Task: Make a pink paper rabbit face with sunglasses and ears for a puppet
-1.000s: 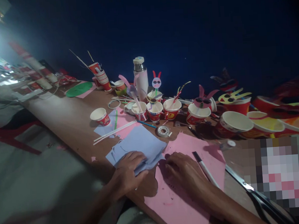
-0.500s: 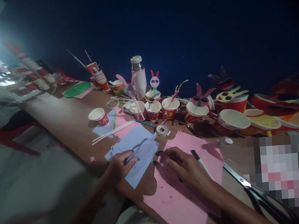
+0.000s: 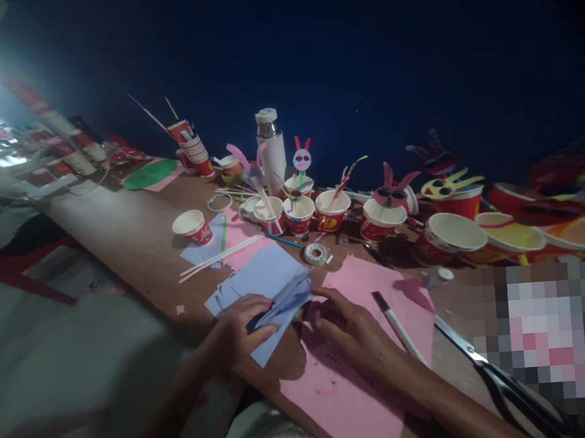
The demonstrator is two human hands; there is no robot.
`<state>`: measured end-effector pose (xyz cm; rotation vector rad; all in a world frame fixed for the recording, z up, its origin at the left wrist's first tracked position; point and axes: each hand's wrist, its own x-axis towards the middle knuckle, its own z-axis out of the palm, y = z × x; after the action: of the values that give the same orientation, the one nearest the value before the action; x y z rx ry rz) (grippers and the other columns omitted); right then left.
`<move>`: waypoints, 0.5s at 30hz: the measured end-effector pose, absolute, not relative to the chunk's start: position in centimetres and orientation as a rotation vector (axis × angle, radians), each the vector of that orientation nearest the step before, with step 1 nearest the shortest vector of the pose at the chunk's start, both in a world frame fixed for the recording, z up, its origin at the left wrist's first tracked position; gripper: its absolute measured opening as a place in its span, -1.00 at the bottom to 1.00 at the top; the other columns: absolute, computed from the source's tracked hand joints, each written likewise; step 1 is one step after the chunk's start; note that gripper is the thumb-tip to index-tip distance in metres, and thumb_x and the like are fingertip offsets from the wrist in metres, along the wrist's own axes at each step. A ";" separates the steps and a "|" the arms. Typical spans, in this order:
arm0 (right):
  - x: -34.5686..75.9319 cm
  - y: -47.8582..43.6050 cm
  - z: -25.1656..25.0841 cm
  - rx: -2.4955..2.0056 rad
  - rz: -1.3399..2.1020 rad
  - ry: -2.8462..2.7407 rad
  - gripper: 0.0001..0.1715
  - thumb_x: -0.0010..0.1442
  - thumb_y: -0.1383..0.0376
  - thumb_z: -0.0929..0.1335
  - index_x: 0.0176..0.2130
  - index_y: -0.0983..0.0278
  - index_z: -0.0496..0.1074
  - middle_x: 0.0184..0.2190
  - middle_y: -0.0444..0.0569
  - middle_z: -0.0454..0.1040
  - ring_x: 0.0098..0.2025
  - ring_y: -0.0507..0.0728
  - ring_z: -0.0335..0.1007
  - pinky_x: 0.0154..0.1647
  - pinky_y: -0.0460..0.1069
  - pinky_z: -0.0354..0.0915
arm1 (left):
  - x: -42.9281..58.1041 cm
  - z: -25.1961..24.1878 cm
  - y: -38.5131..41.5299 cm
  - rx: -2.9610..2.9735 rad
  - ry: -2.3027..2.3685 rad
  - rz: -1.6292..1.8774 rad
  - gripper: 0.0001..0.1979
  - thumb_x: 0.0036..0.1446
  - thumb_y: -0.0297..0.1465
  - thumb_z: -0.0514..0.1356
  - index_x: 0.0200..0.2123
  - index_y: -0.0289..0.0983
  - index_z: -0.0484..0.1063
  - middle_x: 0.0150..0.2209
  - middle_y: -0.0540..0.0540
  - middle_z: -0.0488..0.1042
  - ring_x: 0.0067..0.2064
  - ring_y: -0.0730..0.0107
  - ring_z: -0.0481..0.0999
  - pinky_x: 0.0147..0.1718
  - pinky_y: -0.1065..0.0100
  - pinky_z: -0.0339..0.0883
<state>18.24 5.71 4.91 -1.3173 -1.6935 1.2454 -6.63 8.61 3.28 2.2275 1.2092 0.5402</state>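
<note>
My left hand (image 3: pixel 244 326) is closed on a folded piece of blue paper (image 3: pixel 292 294), thumb below and fingers above. Under it lies a larger blue sheet (image 3: pixel 256 271). At the folded paper's right end is my right hand (image 3: pixel 353 331), index finger stretched out and thumb apart. That fingertip is at the paper's edge; whether it touches I cannot tell. Below the right hand a pink sheet (image 3: pixel 355 401) is spread, with a dark-capped white marker (image 3: pixel 397 325) on it. Scissors (image 3: pixel 483 359) lie to the right.
A roll of tape (image 3: pixel 317 253), white sticks (image 3: pixel 220 259) and a loose paper cup (image 3: pixel 191 227) lie beyond my hands. Behind stand several red-and-white cups (image 3: pixel 300 216) with paper rabbit faces (image 3: pixel 302 159), and a white flask (image 3: pixel 272 155). The table edge (image 3: pixel 141 283) runs along the left.
My right hand has moved slightly left and its index finger has straightened toward the folded paper. The paper in my left hand has tilted and spread a little, showing its layers.
</note>
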 end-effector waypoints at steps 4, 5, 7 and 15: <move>18.0 5.6 4.3 -1.291 1.264 -1.724 -0.48 0.16 0.33 0.24 0.13 0.19 0.19 -0.30 -0.07 0.51 -0.30 0.10 0.42 -0.22 0.02 0.30 | -6.6 3.3 8.7 2.233 1.177 0.532 -0.77 0.09 -0.41 0.20 -0.15 -0.31 0.43 -0.09 -0.21 0.46 -0.01 0.22 0.39 0.01 0.21 0.27; 17.9 5.6 4.2 -1.283 1.273 -1.724 -0.49 0.16 0.33 0.25 0.12 0.19 0.19 -0.29 -0.07 0.51 -0.28 0.10 0.42 -0.22 0.02 0.29 | -6.6 3.4 8.8 2.231 1.171 0.530 -0.78 0.09 -0.41 0.19 -0.16 -0.32 0.43 -0.09 -0.21 0.45 -0.01 0.22 0.39 0.01 0.21 0.27; 17.9 5.5 4.1 -1.274 1.287 -1.716 -0.55 0.16 0.33 0.26 0.06 0.21 0.25 -0.27 -0.07 0.51 -0.27 0.10 0.41 -0.22 0.00 0.29 | -6.5 3.5 8.8 2.223 1.159 0.525 -0.80 0.10 -0.40 0.19 -0.19 -0.32 0.44 -0.11 -0.21 0.46 -0.02 0.23 0.40 0.01 0.23 0.28; 18.2 5.3 4.8 -1.274 1.307 -1.723 -0.73 0.24 0.21 0.22 -0.23 0.28 0.44 -0.40 -0.07 0.50 -0.37 0.07 0.37 -0.34 -0.05 0.25 | -6.6 4.1 8.9 2.187 1.201 0.574 -0.83 0.15 -0.41 0.09 -0.36 -0.28 0.48 -0.20 -0.16 0.51 -0.11 0.28 0.46 -0.07 0.30 0.33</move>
<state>18.16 5.29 4.76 -1.2741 -1.7235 1.3072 -6.62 8.92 4.12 2.1874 1.2010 0.5740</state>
